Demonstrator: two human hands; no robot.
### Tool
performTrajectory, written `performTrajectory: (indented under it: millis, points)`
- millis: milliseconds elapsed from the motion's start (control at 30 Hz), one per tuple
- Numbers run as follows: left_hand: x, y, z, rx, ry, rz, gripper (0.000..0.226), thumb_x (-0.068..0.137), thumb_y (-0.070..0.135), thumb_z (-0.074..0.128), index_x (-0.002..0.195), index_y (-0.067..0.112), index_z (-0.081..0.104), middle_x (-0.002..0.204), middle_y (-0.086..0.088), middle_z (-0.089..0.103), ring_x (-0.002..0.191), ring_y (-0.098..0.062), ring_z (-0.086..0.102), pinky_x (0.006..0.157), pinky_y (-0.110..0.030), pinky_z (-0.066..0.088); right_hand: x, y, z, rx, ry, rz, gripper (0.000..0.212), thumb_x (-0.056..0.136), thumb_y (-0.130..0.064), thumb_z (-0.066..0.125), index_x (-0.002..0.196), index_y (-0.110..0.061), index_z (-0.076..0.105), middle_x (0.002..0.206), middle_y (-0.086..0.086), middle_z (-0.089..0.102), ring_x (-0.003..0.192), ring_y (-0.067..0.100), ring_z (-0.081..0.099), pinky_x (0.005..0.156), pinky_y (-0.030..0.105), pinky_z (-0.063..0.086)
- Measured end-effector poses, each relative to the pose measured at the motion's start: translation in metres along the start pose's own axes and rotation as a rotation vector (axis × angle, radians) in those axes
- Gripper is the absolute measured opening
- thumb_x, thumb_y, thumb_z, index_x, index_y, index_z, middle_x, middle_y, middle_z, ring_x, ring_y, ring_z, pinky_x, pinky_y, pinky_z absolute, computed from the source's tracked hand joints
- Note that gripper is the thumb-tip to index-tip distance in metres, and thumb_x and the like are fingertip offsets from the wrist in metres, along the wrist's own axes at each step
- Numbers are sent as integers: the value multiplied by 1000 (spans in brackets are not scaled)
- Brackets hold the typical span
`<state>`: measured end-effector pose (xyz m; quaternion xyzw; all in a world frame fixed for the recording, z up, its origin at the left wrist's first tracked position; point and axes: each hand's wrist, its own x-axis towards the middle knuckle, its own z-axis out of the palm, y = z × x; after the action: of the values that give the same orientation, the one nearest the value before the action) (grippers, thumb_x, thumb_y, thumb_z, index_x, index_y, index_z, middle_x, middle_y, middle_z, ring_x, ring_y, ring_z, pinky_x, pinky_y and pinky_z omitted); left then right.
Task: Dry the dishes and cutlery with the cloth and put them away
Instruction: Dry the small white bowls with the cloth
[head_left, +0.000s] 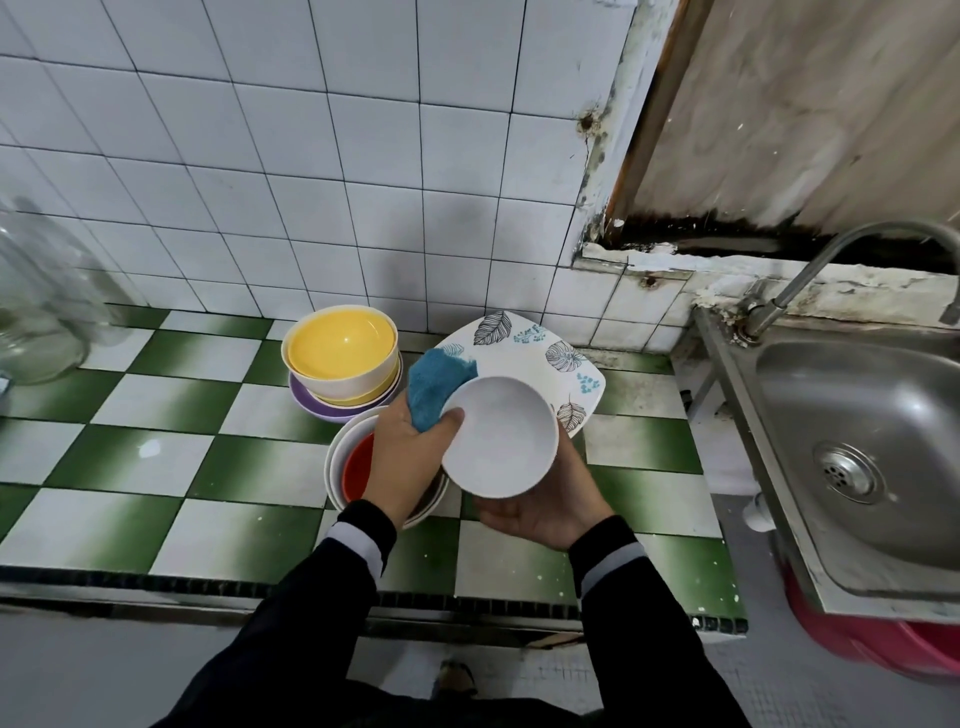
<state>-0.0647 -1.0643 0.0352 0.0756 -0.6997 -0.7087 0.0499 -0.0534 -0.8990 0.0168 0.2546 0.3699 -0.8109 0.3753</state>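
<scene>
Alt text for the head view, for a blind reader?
The right hand holds a white bowl from below while the left hand grips a blue cloth against its rim. Stacked bowls and a leaf-patterned plate sit on the checkered counter; steel sink at right.

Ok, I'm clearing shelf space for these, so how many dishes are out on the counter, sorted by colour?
White: 2, held bowl, outer bowl
Yellow: 2, top bowl, lower bowl
Purple: 1, purple dish
Red: 1, red bowl inside the outer bowl
Leaf print: 1, plate
Total: 7 in view; the stacks may hide more.
</scene>
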Motion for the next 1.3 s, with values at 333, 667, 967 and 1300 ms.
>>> performTrajectory:
  millis: [333, 667, 967, 1300]
  points:
    - [-11, 11, 5, 92, 3, -72, 24, 96, 20, 59, 114, 34, 51, 105, 15, 62, 101, -4, 59, 70, -11, 46, 4, 4, -3, 308, -314, 16, 103, 57, -62, 86, 140, -13, 51, 131, 25, 57, 113, 50, 57, 85, 54, 56]
    - [-39, -13, 38, 642, -74, 467, 45, 76, 8, 59, 121, 7, 52, 122, -9, 49, 111, -25, 49, 98, -27, 39, 11, 9, 12, 186, -106, -330, 67, 90, -66, 43, 117, -12, 73, 120, 13, 69, 103, 26, 69, 88, 38, 58]
    - [-38, 2, 37, 668, -333, 172, 10, 96, 27, 55, 98, 19, 61, 99, 1, 60, 92, -21, 59, 70, -21, 34, 15, 10, 0, 108, -68, -347, 60, 80, -66, 51, 88, -13, 78, 88, 10, 71, 81, 22, 71, 75, 32, 57]
    - [-32, 44, 39, -451, -143, -469, 8, 97, 17, 58, 99, 12, 64, 90, -1, 77, 81, -10, 73, 78, -27, 59, 14, 6, 0, 194, -121, -365, 68, 91, -67, 41, 124, -13, 67, 119, 14, 70, 97, 27, 71, 74, 38, 60]
